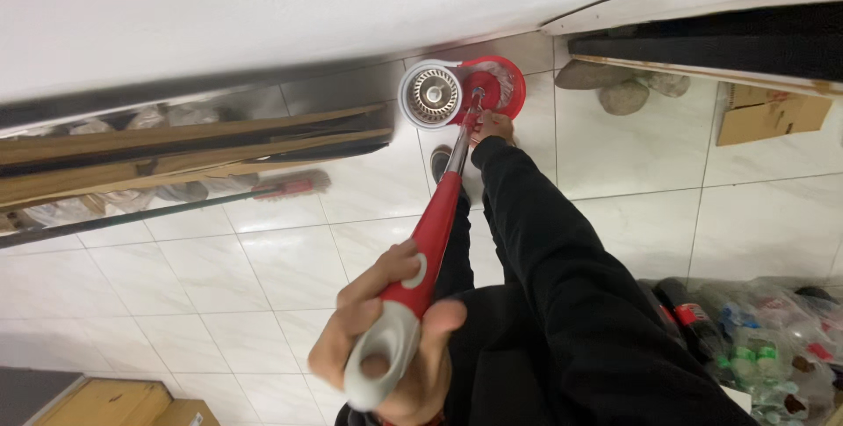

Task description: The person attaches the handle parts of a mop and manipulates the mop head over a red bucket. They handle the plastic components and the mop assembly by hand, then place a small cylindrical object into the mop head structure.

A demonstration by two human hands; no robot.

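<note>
Down: mop head (497, 85) in bucket (518, 103) (w/ spinner (432, 95))

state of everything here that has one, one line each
left hand: closed around the mop's grey handle end
right hand: gripping the shaft low, near the bucket
spin mop: held, head down in the red side of the bucket
spin bucket: on the floor by the wall, its metal basket empty
cardboard box: on the floor, flaps shut
plastic bottles: piled, capped

**Floor and what lies on it**

I note a glossy white tiled floor (263, 259). On it: spin mop bucket (461, 90) by the wall, flattened cardboard (176, 149), stones (619, 88), a cardboard box (773, 112), bagged plastic bottles (764, 338) (lower right).
</note>
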